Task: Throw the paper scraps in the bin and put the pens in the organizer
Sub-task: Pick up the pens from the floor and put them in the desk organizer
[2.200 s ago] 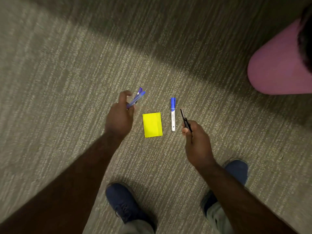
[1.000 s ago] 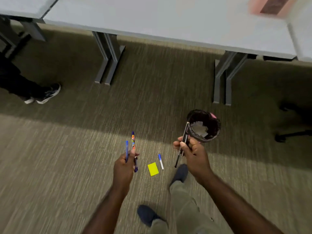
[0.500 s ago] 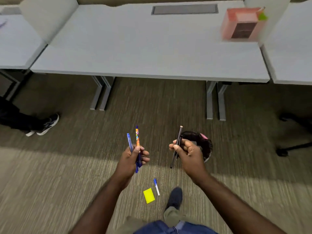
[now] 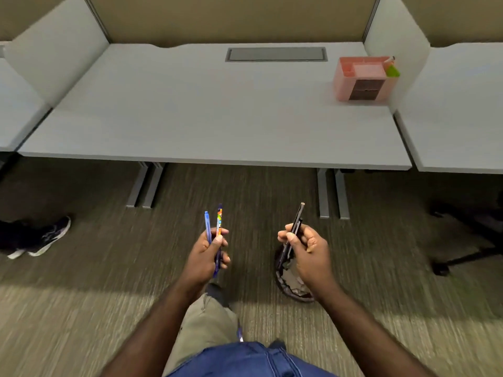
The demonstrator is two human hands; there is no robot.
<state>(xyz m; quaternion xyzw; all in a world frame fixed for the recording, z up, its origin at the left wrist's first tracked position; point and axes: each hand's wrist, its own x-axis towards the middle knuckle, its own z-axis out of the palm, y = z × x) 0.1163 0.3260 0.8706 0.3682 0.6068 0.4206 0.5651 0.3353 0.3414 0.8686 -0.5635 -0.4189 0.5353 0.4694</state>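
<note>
My left hand (image 4: 206,257) grips two pens upright, a blue pen (image 4: 208,227) and an orange patterned pen (image 4: 219,220). My right hand (image 4: 306,253) holds dark pens (image 4: 296,220) that slant up to the right. Below my right hand stands a round black bin (image 4: 288,284) on the carpet, with white paper scraps inside. A pink organizer (image 4: 362,78) stands at the far right of the grey desk (image 4: 212,115), with a pencil and a green item in its right corner. The yellow note and the marker on the floor are out of sight.
Grey desk legs (image 4: 145,185) and another pair of legs (image 4: 333,193) stand under the desk. Another person's shoe (image 4: 46,238) is on the carpet at left. An office chair base (image 4: 468,248) sits at right. White dividers flank the desk. My knee fills the bottom middle.
I have straightened up from the floor and stepped toward the desk, both hands still holding pens. The view rose; the yellow note and the marker dropped out of sight, the organizer came into view.
</note>
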